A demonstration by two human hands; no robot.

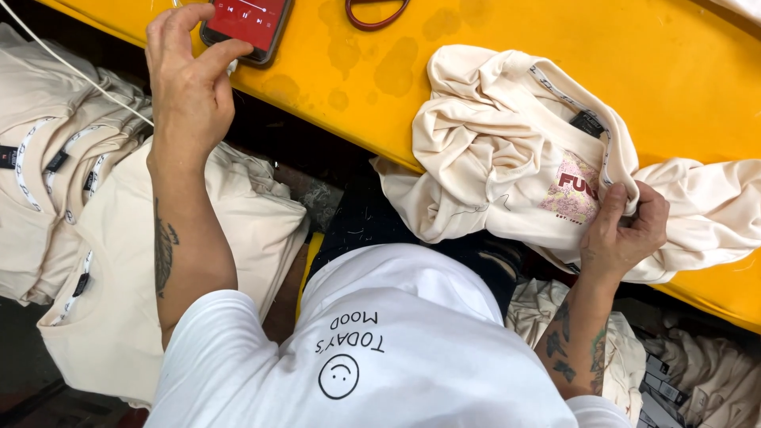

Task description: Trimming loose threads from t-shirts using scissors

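We see the left hand (pixel 189 79) stretched forward, fingers spread loosely, thumb touching a red-screened phone (pixel 247 24) on the yellow table (pixel 682 71). Right of it, the right hand (pixel 622 230) pinches the neckline of a crumpled cream shirt (pixel 491 158) lying on the table's near edge.

A red phone screen (pixel 247 17) lies top left; a black neck label (pixel 587 123) sits inside the cream shirt.

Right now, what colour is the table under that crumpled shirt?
Bright yellow table, with darker blotchy stains; the head view shows it.
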